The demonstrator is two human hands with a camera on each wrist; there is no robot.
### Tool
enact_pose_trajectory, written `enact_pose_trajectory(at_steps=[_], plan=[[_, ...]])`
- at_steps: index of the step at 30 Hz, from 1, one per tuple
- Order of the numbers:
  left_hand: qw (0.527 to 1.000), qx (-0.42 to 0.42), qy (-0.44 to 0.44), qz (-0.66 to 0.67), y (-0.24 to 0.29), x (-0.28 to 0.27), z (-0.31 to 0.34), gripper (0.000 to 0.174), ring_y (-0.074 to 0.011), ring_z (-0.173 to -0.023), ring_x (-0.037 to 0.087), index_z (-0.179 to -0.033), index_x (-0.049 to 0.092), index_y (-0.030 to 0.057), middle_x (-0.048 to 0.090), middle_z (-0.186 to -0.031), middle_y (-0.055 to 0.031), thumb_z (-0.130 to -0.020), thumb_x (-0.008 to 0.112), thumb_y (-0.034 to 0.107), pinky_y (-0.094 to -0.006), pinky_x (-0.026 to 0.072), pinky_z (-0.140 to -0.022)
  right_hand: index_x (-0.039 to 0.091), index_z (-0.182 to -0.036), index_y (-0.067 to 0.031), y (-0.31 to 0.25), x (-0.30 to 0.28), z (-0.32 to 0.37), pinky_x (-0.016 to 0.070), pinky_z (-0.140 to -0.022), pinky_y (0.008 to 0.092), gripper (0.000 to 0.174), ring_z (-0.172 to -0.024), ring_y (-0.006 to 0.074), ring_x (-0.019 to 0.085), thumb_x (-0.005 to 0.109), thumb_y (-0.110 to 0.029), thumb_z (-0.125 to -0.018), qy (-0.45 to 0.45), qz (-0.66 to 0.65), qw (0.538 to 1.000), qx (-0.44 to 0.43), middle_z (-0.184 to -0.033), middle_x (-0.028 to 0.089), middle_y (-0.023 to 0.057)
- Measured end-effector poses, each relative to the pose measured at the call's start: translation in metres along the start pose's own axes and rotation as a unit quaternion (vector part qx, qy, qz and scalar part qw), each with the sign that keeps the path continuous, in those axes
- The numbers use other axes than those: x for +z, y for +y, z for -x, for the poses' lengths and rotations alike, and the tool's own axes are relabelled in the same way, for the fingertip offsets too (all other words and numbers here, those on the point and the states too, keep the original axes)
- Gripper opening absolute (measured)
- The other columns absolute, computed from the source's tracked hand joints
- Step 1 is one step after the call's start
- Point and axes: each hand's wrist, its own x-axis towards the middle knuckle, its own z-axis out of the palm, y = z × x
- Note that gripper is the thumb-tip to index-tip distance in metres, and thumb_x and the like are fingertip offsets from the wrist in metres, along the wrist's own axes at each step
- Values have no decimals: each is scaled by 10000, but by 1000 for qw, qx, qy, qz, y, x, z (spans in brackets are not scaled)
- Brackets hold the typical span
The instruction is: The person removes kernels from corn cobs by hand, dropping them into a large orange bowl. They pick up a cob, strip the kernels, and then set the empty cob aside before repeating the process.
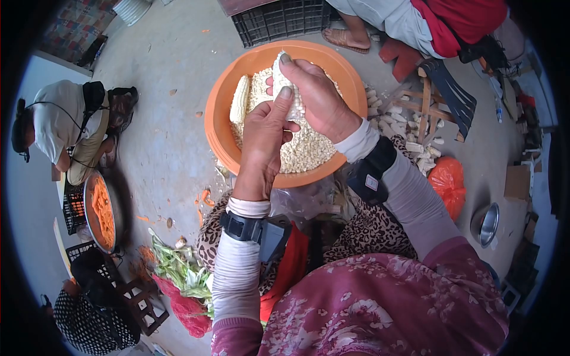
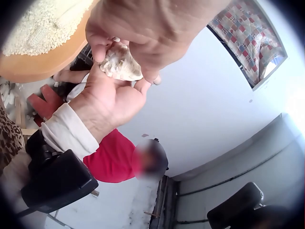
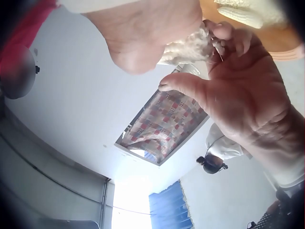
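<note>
A pale corn cob point(image 1: 278, 70) is held between both hands over an orange basin point(image 1: 221, 127) of loose kernels point(image 1: 306, 148). My right hand point(image 1: 320, 98) grips the cob, its thumb lying along the upper part. At the lower end my left hand point(image 1: 261, 136) holds it, thumb against the kernels and fingers curled. The left wrist view shows the cob's ragged whitish end point(image 2: 119, 64) between the two hands. From the right wrist, the left hand point(image 3: 243, 86) appears palm toward the camera, fingertips at the cob. Another whole cob point(image 1: 239, 99) lies on the kernels at the basin's left.
Stripped cobs point(image 1: 395, 121) are heaped right of the basin beside a wooden stool frame point(image 1: 424, 107). A black crate point(image 1: 279, 24) stands behind it. An orange plastic bag point(image 1: 447, 187) lies at right, green husks point(image 1: 184, 267) at lower left. Other people sit around.
</note>
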Motion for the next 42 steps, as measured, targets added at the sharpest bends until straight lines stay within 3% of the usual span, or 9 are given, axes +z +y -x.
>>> enact_pose_trajectory(at_steps=[7, 9, 12, 22, 24, 28, 34, 36, 42], plan=[[1000, 23, -4, 10, -2, 2, 1, 251, -79, -570, 564, -855, 607, 51, 590, -715, 1, -873, 618, 301, -181, 425, -478, 510, -1084, 9, 3, -1, -2, 450, -777, 261, 297, -866, 126, 536, 464, -246, -940, -5, -19, 1000, -5, -959, 561, 74], [1000, 25, -5, 11, -2, 2, 1, 245, -78, -574, 564, -859, 606, 48, 592, -719, -1, -878, 613, 292, -179, 429, -484, 500, -957, 19, 3, 1, -2, 484, -659, 286, 264, -753, 145, 566, 489, -241, -911, 13, -48, 999, -14, -850, 577, 101], [999, 37, -19, 1, -5, -2, 0, 225, -81, -592, 570, -868, 607, 46, 597, -720, -3, -884, 606, 271, -186, 443, -520, 497, -968, 17, -1, -2, -2, 492, -652, 295, 279, -750, 161, 574, 465, -257, -926, 29, -93, 995, 19, -855, 579, 112], [987, 23, -83, 139, 7, 1, 6, 318, -99, -662, 591, -1069, 557, 62, 619, -832, -18, -921, 526, 342, -199, 458, -567, 504, -967, 10, -2, -1, -2, 489, -634, 276, 315, -723, 148, 574, 467, -301, -938, 4, -40, 999, -23, -859, 579, 99], [987, 22, -74, 142, 6, 0, 4, 333, -102, -651, 592, -1091, 546, 70, 619, -837, -17, -923, 519, 356, -199, 463, -564, 517, -1087, 19, -1, 1, 0, 452, -810, 264, 312, -882, 134, 559, 440, -252, -954, -25, -32, 999, -26, -962, 587, 92], [996, -7, -38, 76, 2, -2, 0, 332, -101, -606, 584, -1072, 555, 68, 621, -839, -16, -921, 521, 362, -191, 467, -545, 518, -1093, 19, -1, 1, 1, 459, -809, 270, 313, -888, 135, 561, 445, -250, -950, -26, -27, 999, -7, -972, 585, 96], [997, 9, -44, 57, -5, -6, -2, 315, -101, -630, 588, -1056, 557, 49, 623, -850, -23, -924, 523, 332, -203, 475, -565, 515, -1084, 22, -2, -4, -2, 496, -774, 301, 321, -882, 162, 579, 462, -260, -941, -9, -73, 997, 26, -967, 593, 115], [997, 20, -55, 47, -5, -7, -1, 310, -103, -642, 589, -1059, 555, 45, 623, -863, -26, -925, 523, 323, -209, 478, -576, 506, -961, 22, -4, -4, -4, 499, -638, 291, 298, -725, 162, 580, 448, -269, -942, 17, -162, 985, 56, -851, 580, 106], [987, 12, -93, 130, 4, 0, 2, 344, -99, -648, 579, -1061, 552, 45, 611, -908, -44, -922, 518, 358, -214, 470, -590, 509, -969, 26, 0, -3, -3, 494, -653, 296, 306, -735, 158, 584, 470, -275, -926, 2, -61, 998, -28, -860, 586, 108]])
